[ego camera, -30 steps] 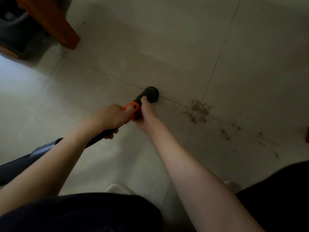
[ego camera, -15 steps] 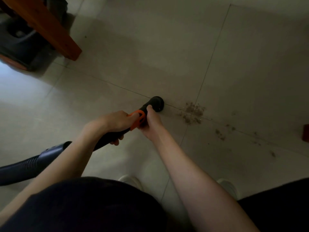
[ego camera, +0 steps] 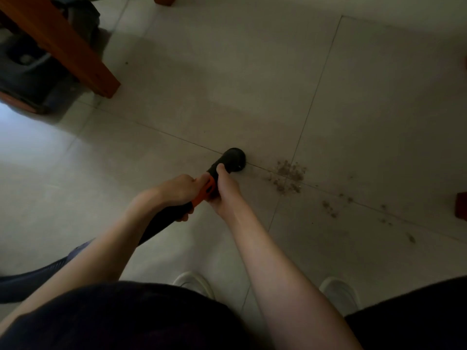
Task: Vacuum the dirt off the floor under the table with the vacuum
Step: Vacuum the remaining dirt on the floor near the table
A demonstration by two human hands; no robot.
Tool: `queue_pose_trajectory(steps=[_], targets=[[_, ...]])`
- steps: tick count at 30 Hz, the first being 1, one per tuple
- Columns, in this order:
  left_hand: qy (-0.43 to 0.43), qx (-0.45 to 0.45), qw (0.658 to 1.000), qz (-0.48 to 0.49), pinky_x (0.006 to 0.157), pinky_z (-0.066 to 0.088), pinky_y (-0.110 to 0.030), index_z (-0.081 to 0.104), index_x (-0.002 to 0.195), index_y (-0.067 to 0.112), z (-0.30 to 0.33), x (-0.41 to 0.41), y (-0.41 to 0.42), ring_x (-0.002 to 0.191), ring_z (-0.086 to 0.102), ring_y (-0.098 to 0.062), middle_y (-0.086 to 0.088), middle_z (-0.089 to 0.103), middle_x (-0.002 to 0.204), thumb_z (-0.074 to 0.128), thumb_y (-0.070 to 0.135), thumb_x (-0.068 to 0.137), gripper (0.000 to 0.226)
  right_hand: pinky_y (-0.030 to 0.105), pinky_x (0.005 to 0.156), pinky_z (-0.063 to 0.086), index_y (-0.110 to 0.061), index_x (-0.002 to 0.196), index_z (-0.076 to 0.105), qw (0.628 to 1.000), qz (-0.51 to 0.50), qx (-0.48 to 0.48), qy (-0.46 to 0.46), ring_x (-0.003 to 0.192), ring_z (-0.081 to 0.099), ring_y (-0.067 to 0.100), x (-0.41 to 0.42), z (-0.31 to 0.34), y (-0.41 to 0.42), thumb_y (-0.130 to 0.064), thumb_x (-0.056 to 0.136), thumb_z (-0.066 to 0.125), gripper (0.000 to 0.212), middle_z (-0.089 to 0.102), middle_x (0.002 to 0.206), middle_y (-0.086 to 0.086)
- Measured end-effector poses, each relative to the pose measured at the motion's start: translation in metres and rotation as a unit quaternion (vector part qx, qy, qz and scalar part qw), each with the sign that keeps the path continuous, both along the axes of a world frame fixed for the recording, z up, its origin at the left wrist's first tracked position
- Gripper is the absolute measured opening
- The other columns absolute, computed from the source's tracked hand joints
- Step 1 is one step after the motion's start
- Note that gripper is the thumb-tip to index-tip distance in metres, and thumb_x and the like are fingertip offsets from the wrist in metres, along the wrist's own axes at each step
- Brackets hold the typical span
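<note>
Head view. Both hands on the vacuum hose (ego camera: 161, 221), centre of frame. Left hand (ego camera: 177, 192) wraps the black handle just behind the orange collar (ego camera: 206, 192); right hand (ego camera: 223, 192) grips just ahead of it, thumb lying along the nozzle (ego camera: 233, 160). Nozzle mouth is down at the floor (ego camera: 227, 72) on a tile seam. Dirt (ego camera: 288, 176) lies just beside the nozzle at 3 o'clock, crumbs trailing toward 4. Wooden table leg (ego camera: 75, 54) at 10 o'clock, vacuum body (ego camera: 27, 72) behind it. White shoes (ego camera: 194, 282) at 6 o'clock.
</note>
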State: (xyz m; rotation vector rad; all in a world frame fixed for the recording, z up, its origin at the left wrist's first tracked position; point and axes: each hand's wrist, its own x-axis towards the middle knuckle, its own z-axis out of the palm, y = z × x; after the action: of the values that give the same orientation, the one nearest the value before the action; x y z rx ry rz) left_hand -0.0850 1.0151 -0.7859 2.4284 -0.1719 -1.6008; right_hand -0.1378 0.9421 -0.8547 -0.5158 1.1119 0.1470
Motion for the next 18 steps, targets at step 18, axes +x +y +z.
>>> queue_pose_trajectory(steps=[18], targets=[[-0.060, 0.030, 0.997, -0.045, 0.046, 0.045, -0.023, 0.056, 0.109, 0.002, 0.004, -0.021, -0.033, 0.043, 0.053, -0.019, -0.010, 0.058, 0.062, 0.025, 0.056, 0.097, 0.063, 0.033, 0.077, 0.051, -0.003, 0.122, 0.050, 0.999, -0.038, -0.025, -0.009, 0.080, 0.059, 0.019, -0.008, -0.020, -0.026, -0.046, 0.096, 0.046, 0.050, 0.059, 0.090, 0.007]])
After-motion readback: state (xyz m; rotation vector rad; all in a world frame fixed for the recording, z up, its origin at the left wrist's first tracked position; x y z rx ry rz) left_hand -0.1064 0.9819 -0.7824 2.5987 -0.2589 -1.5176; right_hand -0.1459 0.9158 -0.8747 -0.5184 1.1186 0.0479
